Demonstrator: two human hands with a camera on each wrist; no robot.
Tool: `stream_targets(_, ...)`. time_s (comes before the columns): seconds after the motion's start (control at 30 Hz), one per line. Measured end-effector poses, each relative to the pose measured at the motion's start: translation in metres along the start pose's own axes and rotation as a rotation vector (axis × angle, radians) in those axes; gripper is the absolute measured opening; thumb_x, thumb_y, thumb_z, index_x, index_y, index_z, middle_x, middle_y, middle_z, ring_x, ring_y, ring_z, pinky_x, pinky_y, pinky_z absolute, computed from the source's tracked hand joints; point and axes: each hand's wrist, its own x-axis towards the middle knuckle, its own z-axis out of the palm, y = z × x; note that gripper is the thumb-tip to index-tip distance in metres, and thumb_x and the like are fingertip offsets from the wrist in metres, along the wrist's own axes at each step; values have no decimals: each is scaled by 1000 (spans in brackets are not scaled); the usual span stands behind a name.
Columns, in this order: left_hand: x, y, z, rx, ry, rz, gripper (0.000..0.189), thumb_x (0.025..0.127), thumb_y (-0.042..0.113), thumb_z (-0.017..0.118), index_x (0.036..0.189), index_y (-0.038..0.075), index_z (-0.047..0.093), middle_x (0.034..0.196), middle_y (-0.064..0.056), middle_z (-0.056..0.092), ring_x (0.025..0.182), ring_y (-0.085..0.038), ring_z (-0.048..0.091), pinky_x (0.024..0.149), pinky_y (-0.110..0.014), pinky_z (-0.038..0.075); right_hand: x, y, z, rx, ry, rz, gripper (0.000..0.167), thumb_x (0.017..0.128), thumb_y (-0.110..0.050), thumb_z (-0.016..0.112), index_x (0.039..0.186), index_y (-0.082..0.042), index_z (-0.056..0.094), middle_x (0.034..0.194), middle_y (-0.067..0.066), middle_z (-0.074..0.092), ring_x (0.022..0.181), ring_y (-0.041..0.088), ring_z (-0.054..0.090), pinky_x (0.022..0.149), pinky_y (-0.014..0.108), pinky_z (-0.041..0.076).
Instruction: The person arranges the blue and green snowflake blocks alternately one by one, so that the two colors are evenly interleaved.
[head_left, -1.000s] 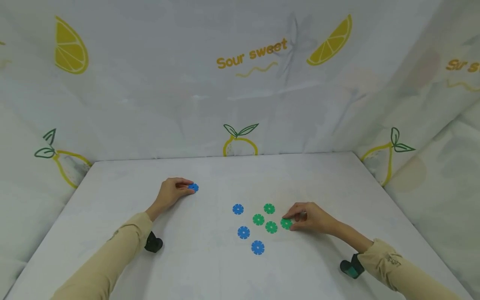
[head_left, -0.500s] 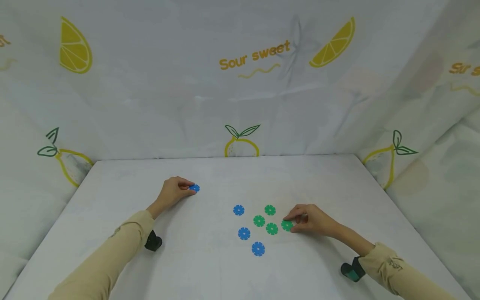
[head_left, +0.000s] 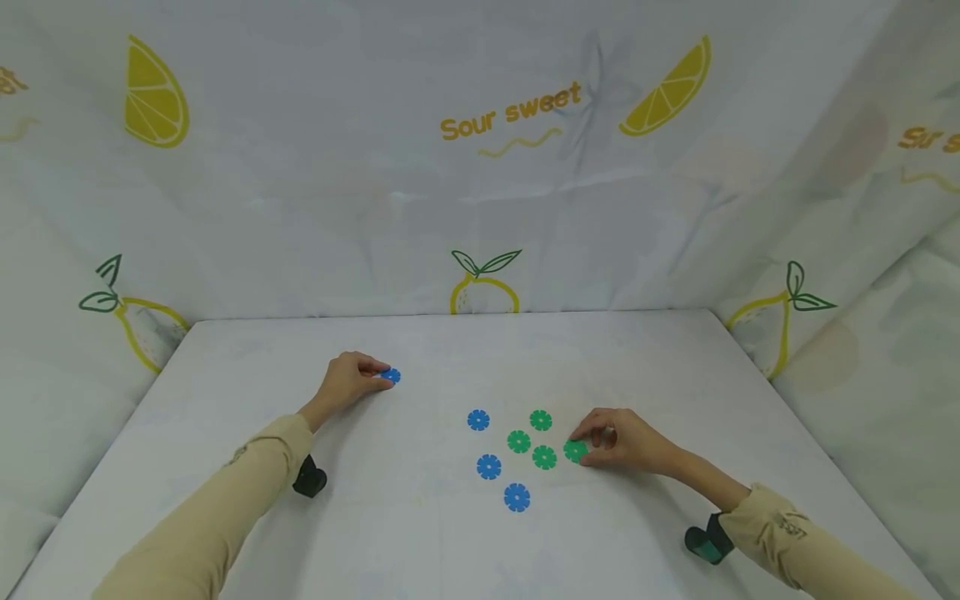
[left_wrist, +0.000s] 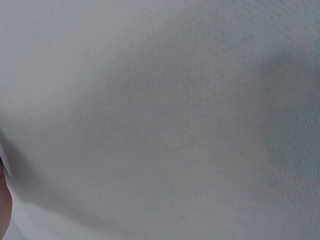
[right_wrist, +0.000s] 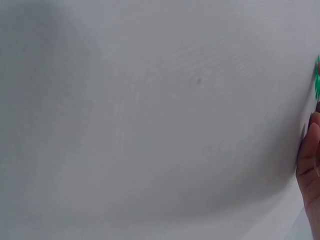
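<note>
In the head view my left hand (head_left: 347,383) pinches a blue notched plastic disc (head_left: 393,376) between thumb and fingers, toward the far left of the table. My right hand (head_left: 626,442) has thumb and finger on opposite edges of a green notched disc (head_left: 575,452), right of the middle. Three more green discs (head_left: 543,457) lie flat just left of it. Farther left are three loose blue discs (head_left: 489,467). The right wrist view catches only the fingers (right_wrist: 309,155) and an edge of green disc (right_wrist: 317,80). A sliver of hand (left_wrist: 4,205) shows in the left wrist view.
A white table (head_left: 420,542) spreads under both hands. White cloth (head_left: 337,167) printed with lemons rises behind it and along both sides. Dark devices hang under each wrist, the left one (head_left: 310,477) and the right one (head_left: 709,540).
Both hands keep their holds and stay nearly in place. The whole head view has shifted slightly. The loose discs keep their arrangement.
</note>
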Motion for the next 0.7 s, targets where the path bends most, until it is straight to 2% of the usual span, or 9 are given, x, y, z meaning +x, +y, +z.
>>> stream_targets(0.2,1,3,1,33,-1,-10,30,79,14,79,102,-3,72,102,-19,67,88,-27,58,77,-39,50,-3,2,-4,-9,-9,46,26,78,-16,79,100,-7,70,84,-3,63,72,13,56,63,22,51)
stream_targets(0.37,2,8,0,50,-19,-51,29,79,13,79,102,-3,72,101,-18,66,92,-29,57,83,-43,49,-4,4,-10,21,-7,59,25,79,-13,79,100,-4,69,82,-1,63,72,14,57,65,23,53)
stream_targets(0.47,2,10,-1,56,-28,-69,29,79,13,79,103,-3,72,101,-18,67,93,-29,58,83,-44,49,-1,3,-13,52,-6,68,25,79,-9,78,101,-1,69,85,2,65,74,15,58,68,23,54)
stream_targets(0.7,3,9,0,64,-21,-86,30,79,14,79,104,-2,72,102,-18,69,94,-30,59,84,-44,49,19,-3,-22,162,0,176,28,81,-9,76,107,-1,68,99,8,67,84,13,60,75,21,54)
